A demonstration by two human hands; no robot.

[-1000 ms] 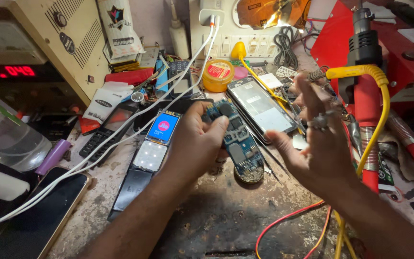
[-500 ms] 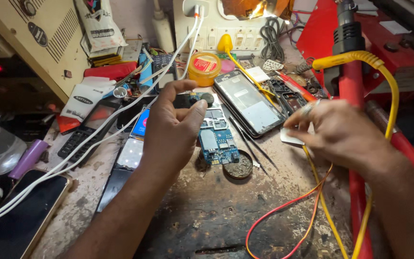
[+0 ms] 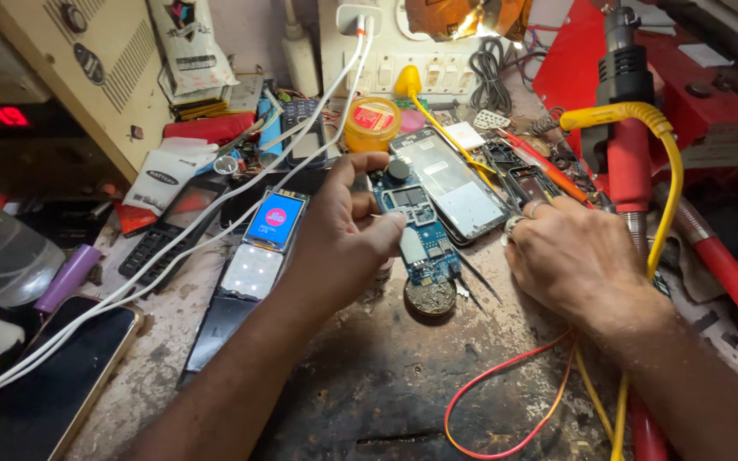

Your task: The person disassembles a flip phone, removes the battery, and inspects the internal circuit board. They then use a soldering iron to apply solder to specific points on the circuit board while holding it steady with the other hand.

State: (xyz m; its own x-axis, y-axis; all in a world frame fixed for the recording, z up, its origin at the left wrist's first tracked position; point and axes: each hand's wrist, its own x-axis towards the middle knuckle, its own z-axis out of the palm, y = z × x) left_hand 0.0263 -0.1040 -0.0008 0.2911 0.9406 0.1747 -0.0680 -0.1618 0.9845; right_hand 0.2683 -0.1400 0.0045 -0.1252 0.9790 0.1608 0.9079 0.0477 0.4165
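Centrally, left hand (image 3: 339,235) fingers pinch the blue rectangular circuit board (image 3: 418,232), long axis running away; right hand (image 3: 576,252), loosely curled and empty, rests beside.

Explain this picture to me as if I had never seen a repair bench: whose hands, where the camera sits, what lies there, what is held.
There is no machine here, only a person's two bare hands, filmed by a camera worn on their head and looking down at a cluttered bench. The left hand pinches a blue circuit board at its edge. The right hand rests, knuckles up, on the bench beside it; whether it holds anything cannot be seen. Around them lie a lit keypad phone, an opened phone shell, white charging cables, red and yellow wires and a red hot-air tool.
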